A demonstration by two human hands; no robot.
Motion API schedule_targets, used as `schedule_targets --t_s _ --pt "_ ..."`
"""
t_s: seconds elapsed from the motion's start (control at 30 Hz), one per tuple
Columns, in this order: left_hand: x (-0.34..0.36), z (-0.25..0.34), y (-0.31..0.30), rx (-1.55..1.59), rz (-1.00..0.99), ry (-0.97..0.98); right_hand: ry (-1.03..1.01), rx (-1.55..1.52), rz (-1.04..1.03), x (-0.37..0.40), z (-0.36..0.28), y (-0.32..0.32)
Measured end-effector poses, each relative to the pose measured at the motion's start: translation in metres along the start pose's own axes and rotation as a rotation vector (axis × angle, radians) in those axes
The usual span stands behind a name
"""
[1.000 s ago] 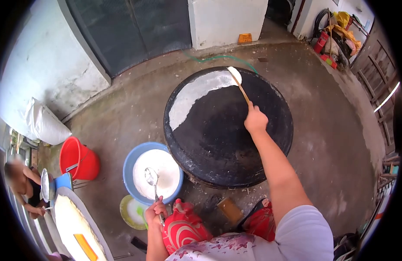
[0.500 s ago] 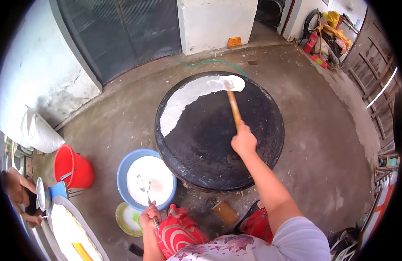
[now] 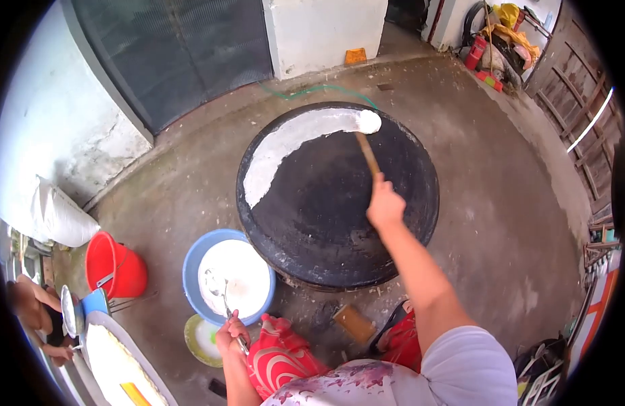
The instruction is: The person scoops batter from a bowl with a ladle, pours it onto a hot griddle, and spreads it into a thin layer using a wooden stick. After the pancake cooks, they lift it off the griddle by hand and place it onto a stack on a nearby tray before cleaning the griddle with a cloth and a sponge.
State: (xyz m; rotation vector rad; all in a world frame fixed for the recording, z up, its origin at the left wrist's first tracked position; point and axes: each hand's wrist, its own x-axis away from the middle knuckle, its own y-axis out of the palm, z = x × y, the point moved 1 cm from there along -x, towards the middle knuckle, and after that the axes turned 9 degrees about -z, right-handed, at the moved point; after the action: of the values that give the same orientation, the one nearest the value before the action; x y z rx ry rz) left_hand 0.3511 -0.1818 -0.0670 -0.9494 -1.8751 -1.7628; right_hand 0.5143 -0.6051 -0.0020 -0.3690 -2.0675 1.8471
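A wooden-handled spreader is gripped in my right hand, over the big round black griddle. Its far end meets a small white mound of batter at the griddle's back edge. From there a thin curved band of white batter follows the rim round to the left side. My left hand is closed on the handle of a metal ladle. The ladle's bowl rests, partly sunk, in the white batter filling a blue basin left of the griddle.
Beside the basin sit a green bowl and a red bucket. A long tray with white contents lies at lower left, near another person. A wooden block is by my feet. A green hose runs behind the griddle.
My right hand has shifted slightly, and the batter mound at the spreader's end looks rounder and more compact. The whole view has tilted a little. The ladle stays in the basin.
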Motion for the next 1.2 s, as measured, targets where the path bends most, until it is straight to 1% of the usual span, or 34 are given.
schedule_targets --t_s 0.07,0.1,0.13,0.2,0.23,0.27,0.33,0.4,0.47,0.53,0.57,0.63,0.67,0.73,0.77,0.8,0.87,0.9,0.97,1.0,1.07,1.1,1.13,1.2 --pt "0.002 0.004 0.004 -0.032 -0.02 0.009 0.059 -0.05 -0.006 -0.002 0.03 -0.005" --pt "0.003 0.005 0.004 -0.02 -0.037 0.008 0.081 -0.065 -0.041 0.009 0.033 -0.013" --pt "0.003 0.006 0.002 -0.007 -0.05 0.006 0.085 -0.056 -0.033 0.02 0.028 -0.018" --pt "0.001 0.005 0.004 -0.001 -0.042 0.011 0.114 -0.148 -0.037 0.033 0.001 -0.019" --pt "0.004 0.004 0.008 -0.01 -0.021 0.02 0.054 -0.161 -0.08 0.026 -0.011 -0.02" --pt "0.006 0.002 0.012 -0.021 -0.003 0.03 -0.042 -0.067 -0.028 0.013 -0.019 -0.011" --pt "0.008 0.0 0.014 -0.031 -0.006 0.036 -0.022 0.03 0.031 -0.024 -0.017 -0.002" --pt "0.017 0.004 0.015 -0.057 0.005 0.042 0.091 0.071 0.05 -0.038 0.015 -0.004" --pt "0.02 0.003 0.018 -0.02 -0.049 0.001 0.118 0.018 0.022 -0.008 0.035 -0.023" --pt "0.025 -0.001 0.024 -0.051 -0.048 0.013 0.193 -0.005 -0.082 0.035 0.038 -0.046" --pt "0.028 -0.002 0.028 -0.048 -0.049 0.016 0.202 -0.005 -0.078 0.047 0.048 -0.036" --pt "0.031 -0.001 0.032 -0.047 -0.069 0.027 0.009 -0.441 0.052 0.054 0.072 -0.006" --pt "0.036 -0.003 0.036 -0.05 -0.07 0.034 0.005 -0.448 0.05 0.049 0.081 0.002" --pt "0.046 -0.01 0.048 -0.07 -0.084 0.031 -0.14 -0.942 0.097 0.034 0.101 0.011" --pt "0.05 -0.01 0.05 -0.068 -0.14 0.007 -0.088 -1.038 0.081 0.021 0.111 0.013" --pt "0.056 -0.014 0.054 -0.072 -0.146 0.008 -0.039 -1.094 0.103 0.01 0.12 0.011" --pt "0.068 -0.022 0.064 -0.078 -0.181 0.001 0.118 -0.871 0.112 -0.014 0.139 0.005" --pt "0.072 -0.026 0.066 -0.073 -0.198 -0.004 0.117 -0.876 0.114 -0.024 0.142 0.004" --pt "0.079 -0.034 0.068 -0.074 -0.218 -0.007 0.331 -1.146 -0.058 -0.038 0.147 0.01" --pt "0.082 -0.038 0.07 -0.069 -0.236 -0.012 0.328 -1.152 -0.06 -0.034 0.14 0.0" --pt "0.084 -0.048 0.073 -0.077 -0.234 -0.006 0.37 -1.183 -0.345 -0.016 0.116 -0.031" --pt "0.085 -0.051 0.074 -0.086 -0.226 -0.008 0.305 -1.18 -0.337 -0.012 0.118 -0.035" --pt "0.085 -0.053 0.074 -0.088 -0.221 -0.002 0.306 -1.182 -0.345 -0.015 0.123 -0.028" --pt "0.08 -0.054 0.072 -0.102 -0.169 -0.006 0.34 -1.194 -0.059 -0.026 0.133 -0.017"
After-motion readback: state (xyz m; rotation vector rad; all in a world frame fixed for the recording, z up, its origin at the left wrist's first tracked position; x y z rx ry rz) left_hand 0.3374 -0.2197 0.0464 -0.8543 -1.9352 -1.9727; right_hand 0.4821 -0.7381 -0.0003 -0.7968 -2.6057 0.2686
